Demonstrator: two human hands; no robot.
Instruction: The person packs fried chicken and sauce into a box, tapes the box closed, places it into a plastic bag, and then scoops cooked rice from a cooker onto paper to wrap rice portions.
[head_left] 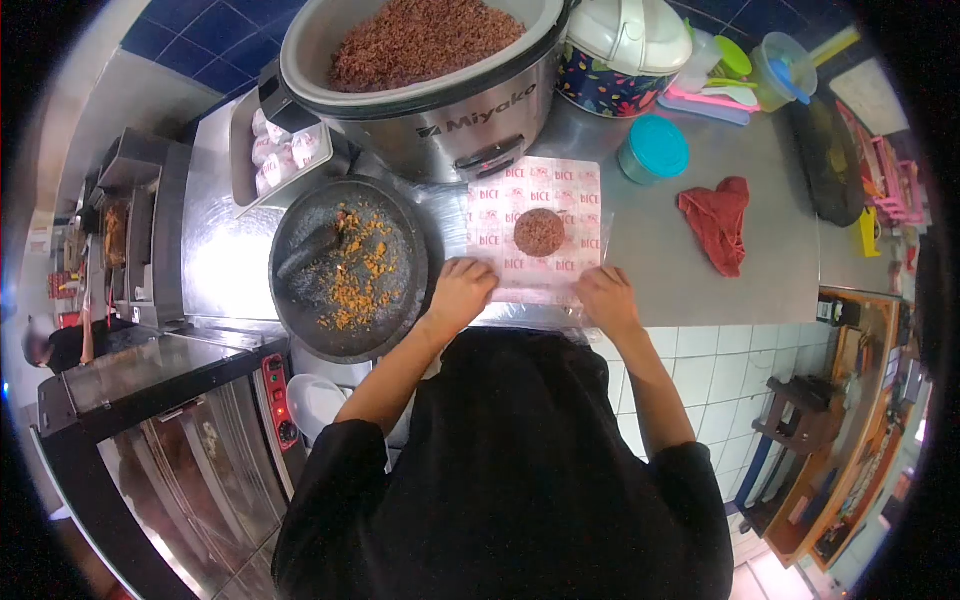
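Note:
A printed sheet of wrapping paper (490, 235) lies flat on the steel counter, with a round mound of reddish-brown rice (540, 233) near its middle. At the sheet's lower left corner is my left hand (465, 288), its fingers curled onto the edge. My right hand (607, 298) pinches the lower right corner in the same way. Beyond the sheet stands a large rice cooker (450, 125) filled with the same rice. Left of my left hand sits a stone mortar (290, 300) holding orange-brown crumbs and a pestle (310, 250).
A tray (243, 150) of wrapped parcels is at the back left. Behind and right are a patterned container (615, 85), a turquoise-lidded tub (655, 150), and a red cloth (716, 225). At far left, another person (75, 342) is partly visible.

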